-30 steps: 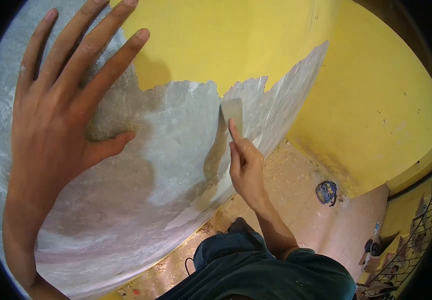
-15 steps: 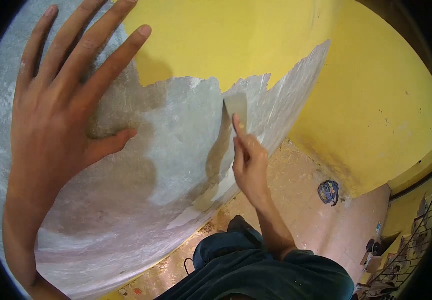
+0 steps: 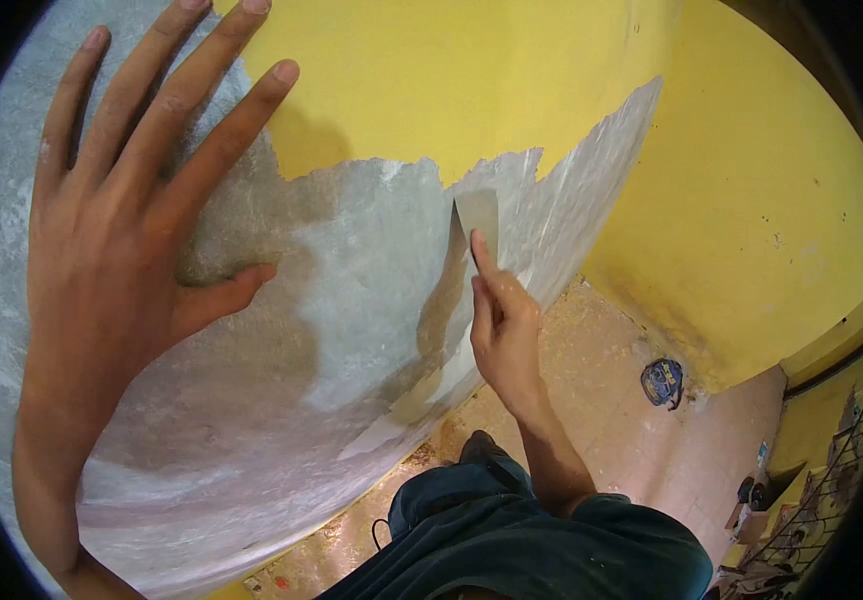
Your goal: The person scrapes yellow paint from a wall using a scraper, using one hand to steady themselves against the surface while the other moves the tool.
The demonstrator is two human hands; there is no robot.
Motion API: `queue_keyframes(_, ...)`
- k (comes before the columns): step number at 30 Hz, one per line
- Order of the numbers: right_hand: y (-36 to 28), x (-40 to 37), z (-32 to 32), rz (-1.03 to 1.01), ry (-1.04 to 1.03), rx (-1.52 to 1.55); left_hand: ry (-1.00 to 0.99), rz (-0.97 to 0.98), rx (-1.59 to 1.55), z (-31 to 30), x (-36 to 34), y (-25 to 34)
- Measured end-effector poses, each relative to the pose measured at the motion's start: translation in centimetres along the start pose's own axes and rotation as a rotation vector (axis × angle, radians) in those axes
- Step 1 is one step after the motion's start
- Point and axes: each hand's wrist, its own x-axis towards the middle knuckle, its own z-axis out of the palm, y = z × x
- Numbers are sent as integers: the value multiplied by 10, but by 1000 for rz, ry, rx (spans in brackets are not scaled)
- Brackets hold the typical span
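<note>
My left hand (image 3: 122, 220) lies spread on the wall, its fingers apart and reaching up towards the yellow paint (image 3: 382, 80). In my right hand (image 3: 507, 330) is a scraper (image 3: 479, 212) with a wide, flat metal blade, my index finger stretched along it. The blade's edge is on the bare grey part of the wall (image 3: 362, 270), just below the ragged border of the paint. My fingers hide the scraper's handle.
To the right stands another yellow wall (image 3: 742, 210) with small chips and a stained foot. A dark blue bag-like object (image 3: 663, 384) lies on the tiled floor (image 3: 612, 440), where debris is scattered. A wire rack (image 3: 822, 490) with things around it is at the lower right.
The whole view has shifted slightly. Both hands keep nearly the same places on the wall, and the scraper's blade stays just under the paint border.
</note>
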Motion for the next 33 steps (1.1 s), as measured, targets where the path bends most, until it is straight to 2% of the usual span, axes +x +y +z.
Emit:
queue_keyframes(7, -2, 13, 0, -39, 64, 6, 28, 16, -4, 1, 0, -2)
queue_keyframes(9, -1, 1, 0, -1, 9, -19, 30, 16, -20, 0, -1, -1)
queue_keyframes(15, -2, 20, -6, -33, 50, -1, 20, 24, 12, 2, -1, -1)
queue_keyframes(18, 0, 0, -3, -11, -3, -7, 20, 20, 2, 3, -1, -1)
queue_keyframes(21, 3, 5, -3, -49, 26, -14, 13, 26, 2, 0, -1, -2)
queue_keyframes(25, -5, 16, -10, 4, 18, 1, 34, 37, 15, 4, -2, -3)
queue_keyframes(28, 0, 2, -6, -47, 7, -39, 52, 36, -7, 3, -2, -3)
queue_keyframes(30, -3, 2, -5, 5, -9, -11, 33, 28, -15, 2, -1, -1)
queue_keyframes(33, -8, 24, -10, -28, 25, -46, 45, 28, -14, 2, 1, 0)
